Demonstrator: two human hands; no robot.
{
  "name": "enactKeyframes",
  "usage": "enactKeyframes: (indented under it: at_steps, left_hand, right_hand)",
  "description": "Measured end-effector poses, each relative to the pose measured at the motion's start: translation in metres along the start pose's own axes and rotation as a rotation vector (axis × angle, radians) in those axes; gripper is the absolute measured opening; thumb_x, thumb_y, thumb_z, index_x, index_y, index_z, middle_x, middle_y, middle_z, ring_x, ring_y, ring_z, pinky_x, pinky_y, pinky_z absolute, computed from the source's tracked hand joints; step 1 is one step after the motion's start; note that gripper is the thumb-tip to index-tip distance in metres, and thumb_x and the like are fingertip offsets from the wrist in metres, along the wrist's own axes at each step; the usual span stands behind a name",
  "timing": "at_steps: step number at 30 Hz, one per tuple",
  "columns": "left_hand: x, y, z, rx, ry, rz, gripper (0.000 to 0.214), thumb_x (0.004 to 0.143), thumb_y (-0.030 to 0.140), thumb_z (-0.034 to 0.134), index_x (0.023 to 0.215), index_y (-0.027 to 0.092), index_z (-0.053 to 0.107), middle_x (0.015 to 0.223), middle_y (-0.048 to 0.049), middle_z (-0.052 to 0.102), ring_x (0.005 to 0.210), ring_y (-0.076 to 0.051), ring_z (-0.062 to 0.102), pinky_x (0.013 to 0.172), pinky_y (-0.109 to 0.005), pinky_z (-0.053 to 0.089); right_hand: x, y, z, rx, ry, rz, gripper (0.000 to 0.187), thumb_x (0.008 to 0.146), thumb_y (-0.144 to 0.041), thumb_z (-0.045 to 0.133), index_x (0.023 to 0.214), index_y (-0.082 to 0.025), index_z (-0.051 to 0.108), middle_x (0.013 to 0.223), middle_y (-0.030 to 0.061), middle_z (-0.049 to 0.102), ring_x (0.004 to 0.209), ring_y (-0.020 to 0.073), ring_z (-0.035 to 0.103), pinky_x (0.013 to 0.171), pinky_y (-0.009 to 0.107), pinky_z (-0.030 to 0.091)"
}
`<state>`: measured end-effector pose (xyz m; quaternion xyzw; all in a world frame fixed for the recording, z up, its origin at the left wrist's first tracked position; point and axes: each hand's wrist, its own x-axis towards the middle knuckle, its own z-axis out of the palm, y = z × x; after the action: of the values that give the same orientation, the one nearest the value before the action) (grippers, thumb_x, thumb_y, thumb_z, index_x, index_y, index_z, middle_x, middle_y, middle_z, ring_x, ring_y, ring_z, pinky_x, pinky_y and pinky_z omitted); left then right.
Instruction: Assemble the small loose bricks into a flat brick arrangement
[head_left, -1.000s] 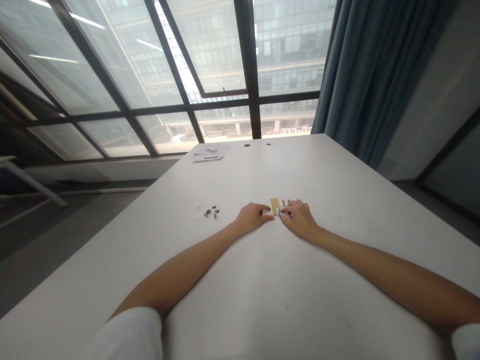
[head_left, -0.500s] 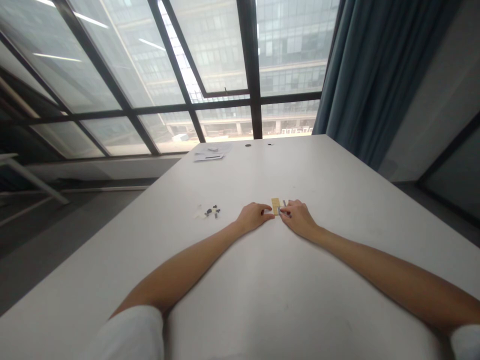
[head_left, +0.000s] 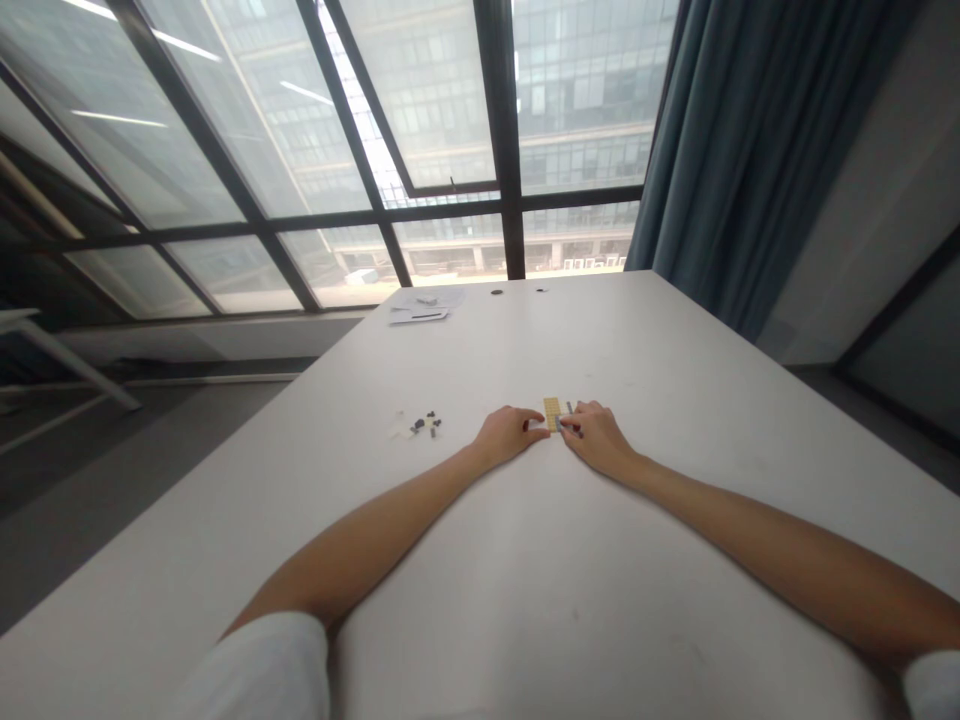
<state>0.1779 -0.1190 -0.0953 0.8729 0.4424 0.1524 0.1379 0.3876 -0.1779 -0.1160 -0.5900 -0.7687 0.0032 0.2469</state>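
Observation:
On the white table lies a small yellow studded building plate (head_left: 552, 408), with a grey brick (head_left: 559, 423) at its near right part. My left hand (head_left: 508, 436) rests at the plate's left edge, thumb and forefinger apart in a curve. Whether its fingertips touch the plate I cannot tell. From the right, my right hand (head_left: 596, 435) has its fingers closed on the grey brick at the plate, hiding part of both. Beside its fingertips show other small grey and pale pieces (head_left: 569, 407), partly covered by the hand.
A loose cluster of small black, grey and pale pieces (head_left: 424, 424) lies left of my left hand. Papers (head_left: 418, 314) sit at the far left corner of the table (head_left: 570, 560). Windows stand beyond the far edge, a blue curtain (head_left: 720, 160) at right.
Almost nothing differs. Both hands keep their places at the plate, and the view has shifted very slightly.

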Motion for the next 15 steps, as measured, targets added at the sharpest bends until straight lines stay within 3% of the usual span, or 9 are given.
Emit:
enactKeyframes:
  at_steps: [15]
  left_hand:
    - [-0.0003, 0.0049, -0.0037, 0.031, -0.03, -0.032, 0.04, 0.089, 0.054, 0.067, 0.116, 0.028, 0.078, 0.084, -0.0031, 0.075, 0.078, -0.018, 0.066, 0.071, -0.026, 0.046]
  right_hand:
    - [0.0009, -0.0011, -0.0009, 0.004, -0.03, 0.021, 0.018, 0.092, -0.025, 0.062, 0.085, -0.022, 0.078, 0.081, 0.0047, 0.063, 0.087, 0.0199, 0.051, 0.075, 0.031, 0.03]
